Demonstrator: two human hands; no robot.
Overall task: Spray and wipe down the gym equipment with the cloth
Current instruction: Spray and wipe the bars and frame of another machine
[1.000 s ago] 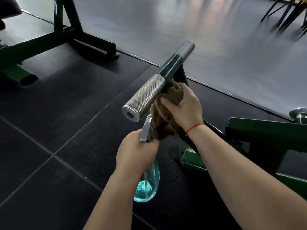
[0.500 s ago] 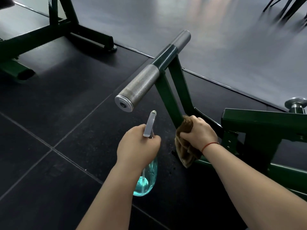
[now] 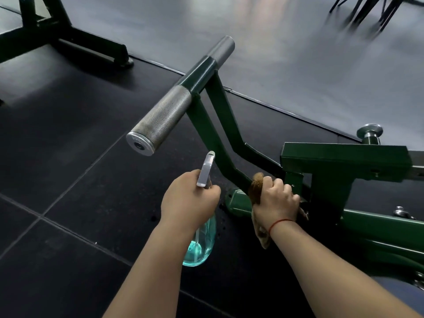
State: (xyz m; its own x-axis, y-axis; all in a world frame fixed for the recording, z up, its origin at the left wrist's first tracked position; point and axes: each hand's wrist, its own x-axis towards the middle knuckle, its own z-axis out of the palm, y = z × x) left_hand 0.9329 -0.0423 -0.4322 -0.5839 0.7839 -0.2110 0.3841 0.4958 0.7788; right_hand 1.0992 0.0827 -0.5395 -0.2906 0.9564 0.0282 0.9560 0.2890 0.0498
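A green gym machine (image 3: pixel 344 161) stands on the right, with a cross handle whose knurled steel grip (image 3: pixel 160 120) points toward me. Two green arms (image 3: pixel 213 125) slope down from the handle to the frame. My right hand (image 3: pixel 275 200) holds a brown cloth (image 3: pixel 256 187) wrapped round the lower end of those arms, near the frame. My left hand (image 3: pixel 190 200) grips the neck of a clear spray bottle (image 3: pixel 202 246) with blue liquid; its grey nozzle (image 3: pixel 206 168) points up, just below the steel grip.
Black rubber floor tiles (image 3: pixel 68 180) lie under the machine and meet a smooth grey floor (image 3: pixel 298 53) beyond. Another dark green machine base (image 3: pixel 68 42) stands at the far left. Thin black legs (image 3: pixel 367 10) show at the top right. A steel peg (image 3: pixel 369 133) sticks up behind the frame.
My right hand has slid the cloth down the green arms, from just under the handle to their lower end by the frame. The left hand has kept hold of the bottle.
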